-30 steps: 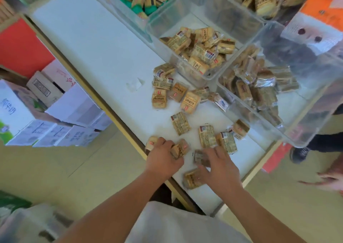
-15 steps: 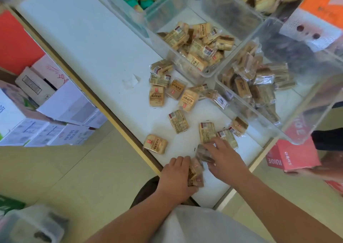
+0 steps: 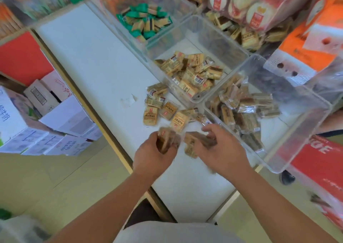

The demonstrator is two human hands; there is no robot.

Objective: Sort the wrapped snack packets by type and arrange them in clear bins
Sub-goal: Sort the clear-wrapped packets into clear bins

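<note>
Head view: left hand (image 3: 154, 155) and right hand (image 3: 224, 150) each curl fingers round blurred packets (image 3: 168, 140) above the table (image 3: 92, 57), seemingly carrying handfuls towards the nearest bin (image 3: 289, 146).

You see tan snack packets (image 3: 150, 115) (brown lettering, striped barcode labels) on a white table (image 3: 96, 60), teal-green wrappers (image 3: 138, 14) in a clear bin (image 3: 118, 27), an orange-and-white bag (image 3: 319, 44), a red box (image 3: 319, 161) and white cartons (image 3: 68, 116).

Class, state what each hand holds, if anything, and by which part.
The left hand grips a clutch of brown packets round their lower ends; the right hand grips a second clutch by one end. Blur hides finer detail.
</note>
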